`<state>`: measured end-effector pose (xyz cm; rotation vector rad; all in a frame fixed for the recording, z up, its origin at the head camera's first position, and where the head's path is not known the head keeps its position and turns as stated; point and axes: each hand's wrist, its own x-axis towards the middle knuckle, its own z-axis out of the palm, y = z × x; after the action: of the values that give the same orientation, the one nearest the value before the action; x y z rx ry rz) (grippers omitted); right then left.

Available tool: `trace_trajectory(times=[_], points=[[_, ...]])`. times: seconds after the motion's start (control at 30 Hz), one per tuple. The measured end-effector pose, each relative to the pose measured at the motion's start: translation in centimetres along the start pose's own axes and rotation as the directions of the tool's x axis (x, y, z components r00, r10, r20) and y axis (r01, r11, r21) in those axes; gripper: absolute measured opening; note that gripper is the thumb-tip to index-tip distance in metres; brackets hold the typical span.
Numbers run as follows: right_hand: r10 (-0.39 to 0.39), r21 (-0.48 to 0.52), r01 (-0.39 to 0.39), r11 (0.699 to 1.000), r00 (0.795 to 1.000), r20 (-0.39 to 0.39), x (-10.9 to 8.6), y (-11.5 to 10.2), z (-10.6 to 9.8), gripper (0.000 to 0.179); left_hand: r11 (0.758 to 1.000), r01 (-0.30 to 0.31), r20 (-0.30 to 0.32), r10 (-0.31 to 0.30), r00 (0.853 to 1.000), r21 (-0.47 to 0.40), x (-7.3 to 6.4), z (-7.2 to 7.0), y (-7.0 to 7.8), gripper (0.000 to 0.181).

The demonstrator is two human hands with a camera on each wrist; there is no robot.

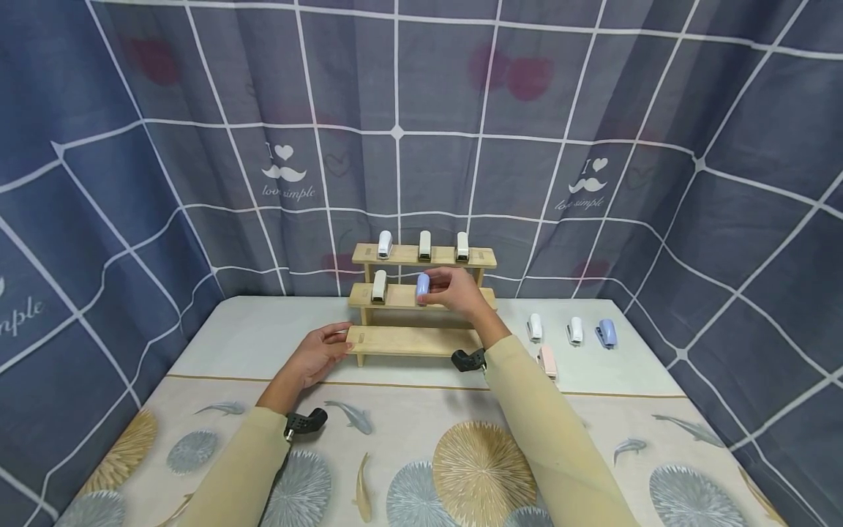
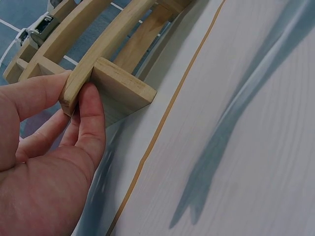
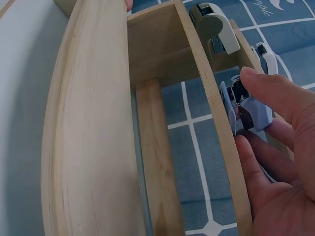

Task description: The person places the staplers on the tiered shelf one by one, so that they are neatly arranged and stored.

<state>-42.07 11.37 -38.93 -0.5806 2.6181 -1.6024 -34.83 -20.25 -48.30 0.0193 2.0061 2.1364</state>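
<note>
Blue mini stapler (image 1: 422, 287) is approx. midway along the mid tier's (image 1: 400, 295) front edge on the wooden rack (image 1: 405, 253); prob. light, stiff, slick plastic, so best taken by its sides. R hand (image 1: 456, 291) reaches in from front right, thumb & fingers curled in a narrow pinch on it; L hand (image 1: 320, 355) pinches bottom tier's (image 1: 415, 339) left end, thumb vs. fingers.

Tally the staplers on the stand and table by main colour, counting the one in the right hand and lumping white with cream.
White or cream staplers: 6
Blue staplers: 2
Pink stapler: 1
Total: 9
</note>
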Motion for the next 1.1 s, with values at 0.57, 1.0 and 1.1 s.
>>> trace_trajectory(times=[0.57, 1.0, 1.1], points=[[-0.006, -0.002, 0.006, 1.000, 1.000, 0.010, -0.2, 0.1, -0.1, 0.059, 1.000, 0.001, 0.005, -0.001, 1.000, -0.008, -0.2, 0.2, 0.2, 0.065], [-0.022, 0.006, 0.022, 1.000, 0.999, -0.027, -1.0, 0.2, 0.0, 0.060, 1.000, -0.003, 0.017, 0.004, 1.000, -0.017, -0.1, -0.1, 0.0, 0.065], [-0.036, 0.002, 0.036, 0.999, 0.998, -0.059, -1.4, 0.3, -0.1, 0.058, 1.000, -0.002, 0.015, 0.002, 1.000, -0.020, -0.1, -0.1, 0.0, 0.066]])
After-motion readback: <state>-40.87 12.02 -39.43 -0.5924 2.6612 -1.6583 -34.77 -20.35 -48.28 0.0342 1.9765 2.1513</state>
